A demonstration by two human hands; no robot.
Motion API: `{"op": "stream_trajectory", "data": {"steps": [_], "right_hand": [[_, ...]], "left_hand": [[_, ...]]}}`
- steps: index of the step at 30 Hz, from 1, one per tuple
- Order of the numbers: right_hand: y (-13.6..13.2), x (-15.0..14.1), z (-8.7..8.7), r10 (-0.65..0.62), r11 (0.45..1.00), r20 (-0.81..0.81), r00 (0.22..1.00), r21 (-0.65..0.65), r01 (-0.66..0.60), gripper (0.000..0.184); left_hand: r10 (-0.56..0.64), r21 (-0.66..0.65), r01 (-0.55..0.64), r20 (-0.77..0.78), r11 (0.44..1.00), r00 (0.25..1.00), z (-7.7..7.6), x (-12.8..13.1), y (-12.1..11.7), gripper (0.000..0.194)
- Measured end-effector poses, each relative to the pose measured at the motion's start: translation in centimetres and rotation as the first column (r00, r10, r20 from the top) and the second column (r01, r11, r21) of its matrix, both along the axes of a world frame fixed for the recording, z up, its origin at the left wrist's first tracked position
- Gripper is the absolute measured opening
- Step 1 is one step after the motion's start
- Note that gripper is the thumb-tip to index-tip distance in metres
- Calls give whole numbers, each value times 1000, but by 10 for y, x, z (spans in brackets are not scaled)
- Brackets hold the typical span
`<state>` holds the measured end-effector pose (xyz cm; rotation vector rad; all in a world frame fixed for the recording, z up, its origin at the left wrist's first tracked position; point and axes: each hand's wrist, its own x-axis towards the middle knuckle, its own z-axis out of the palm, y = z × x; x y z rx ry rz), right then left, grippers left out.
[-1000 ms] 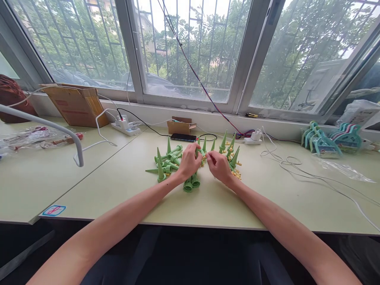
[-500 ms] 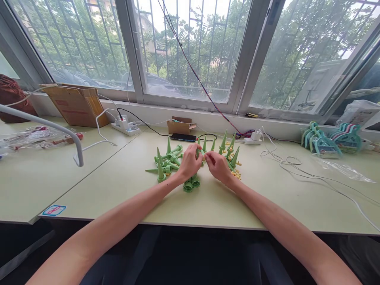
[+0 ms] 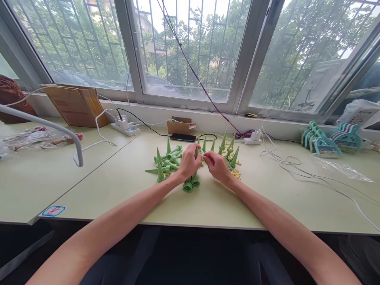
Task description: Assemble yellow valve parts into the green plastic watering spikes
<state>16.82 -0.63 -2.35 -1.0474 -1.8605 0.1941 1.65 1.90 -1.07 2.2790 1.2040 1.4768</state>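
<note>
My left hand (image 3: pixel 190 161) is closed around a green plastic spike (image 3: pixel 201 151), most of which its fingers hide. Close against it, my right hand (image 3: pixel 217 163) pinches at the spike's side; whatever small piece sits between those fingertips is too hidden to name. To the left lies a heap of green plastic spikes (image 3: pixel 168 163), some upright and some on their sides. Two green threaded sockets (image 3: pixel 187 186) point toward me below my left wrist. On the right, several upright green spikes (image 3: pixel 234 156) stand among small yellow pieces (image 3: pixel 236 174).
A black phone (image 3: pixel 183 137) lies behind the spikes, before a small open cardboard box (image 3: pixel 179 126). A power strip (image 3: pixel 126 127) and a larger carton (image 3: pixel 74 105) are at back left. White cables (image 3: pixel 292 161) and teal hangers (image 3: pixel 324 143) lie right.
My right fingertips have shifted very slightly at the spike. My left hand stays nearly still, and the pieces on the table have not moved.
</note>
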Motion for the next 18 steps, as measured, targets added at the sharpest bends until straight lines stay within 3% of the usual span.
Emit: {"op": "stream_trajectory", "data": {"steps": [18], "right_hand": [[8,1,-7,12,998,-37,999,62,-10,18]], "left_hand": [[-4,-33,5,29,999,1000,3,1,-1,20]]}}
